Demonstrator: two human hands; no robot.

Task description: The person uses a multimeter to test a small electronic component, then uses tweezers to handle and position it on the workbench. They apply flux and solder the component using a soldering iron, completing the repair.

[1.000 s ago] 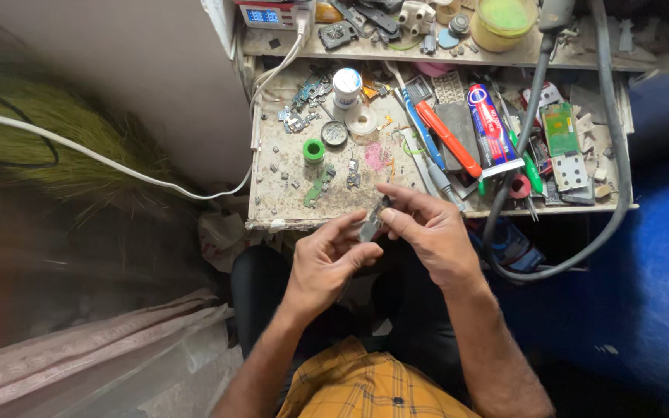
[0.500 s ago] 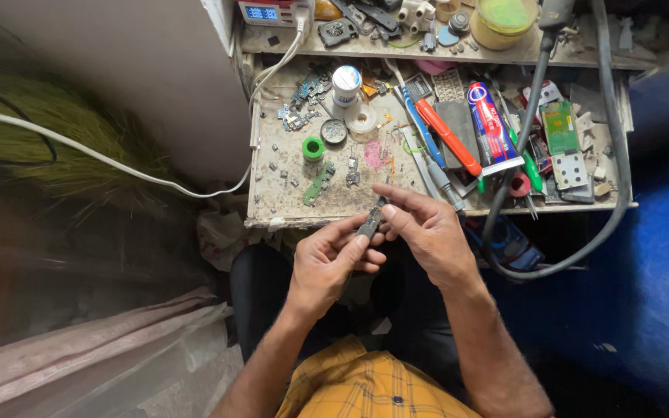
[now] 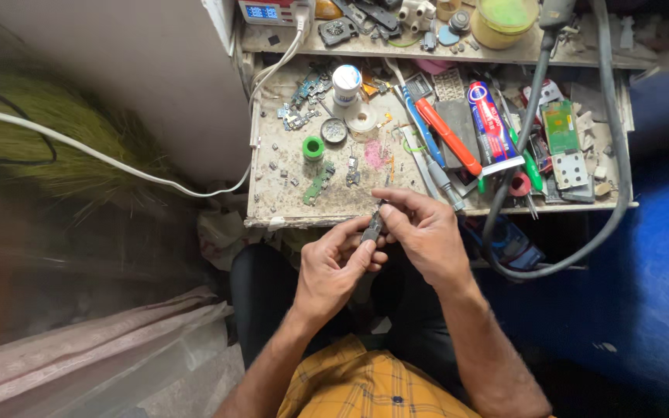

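Two hands are meeting just near of the cluttered workbench (image 3: 288,203): the left hand (image 3: 334,271) and the right hand (image 3: 426,236) are both pinching a small dark part (image 3: 372,227) between their fingertips, above the person's lap.

both hands (image 3: 381,251) pinching sm. dark part (image 3: 372,229), cluttered workbench (image 3: 272,193)

A small, dark grey, elongated part (image 3: 372,227) stands slightly tilted, just before the workbench's front edge.
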